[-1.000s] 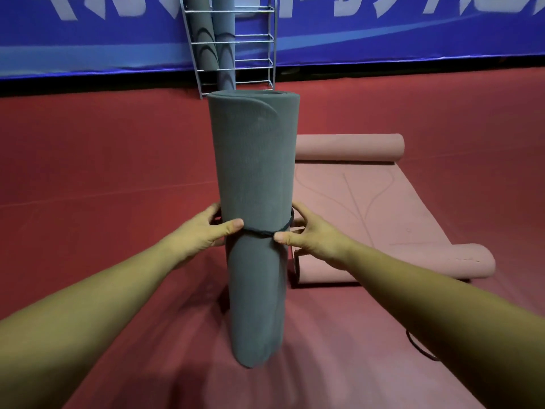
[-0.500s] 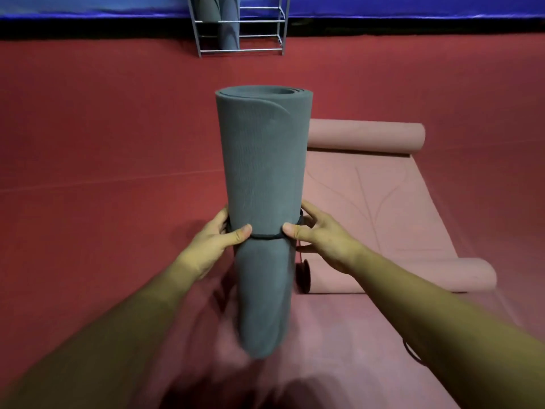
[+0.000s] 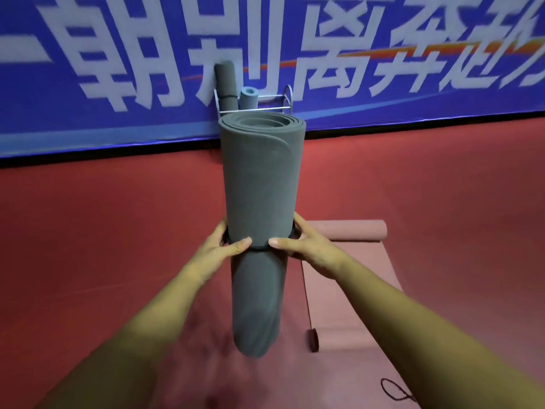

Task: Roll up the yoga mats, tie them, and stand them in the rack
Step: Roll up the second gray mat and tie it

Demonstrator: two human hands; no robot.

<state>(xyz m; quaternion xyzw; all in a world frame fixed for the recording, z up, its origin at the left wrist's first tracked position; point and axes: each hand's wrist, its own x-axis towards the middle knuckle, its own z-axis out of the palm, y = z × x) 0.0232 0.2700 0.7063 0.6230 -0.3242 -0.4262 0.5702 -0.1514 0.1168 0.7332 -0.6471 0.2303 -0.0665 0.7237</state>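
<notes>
Head view: the grey mat [image 3: 259, 187] is upright, its long axis vertical. The left hand [image 3: 219, 249] and right hand [image 3: 303, 246] curl round its sides at mid-height, thumbs on the black band [image 3: 259, 248]. The rack [image 3: 283, 104] lies straight beyond the mat's top, well apart, so the carry likely goes forward. Neither hand is nearer.

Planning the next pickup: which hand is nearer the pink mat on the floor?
Right. The right hand grips the grey mat on the side facing the pink mat, which lies just beyond it; the left hand grips the opposite side.
</notes>
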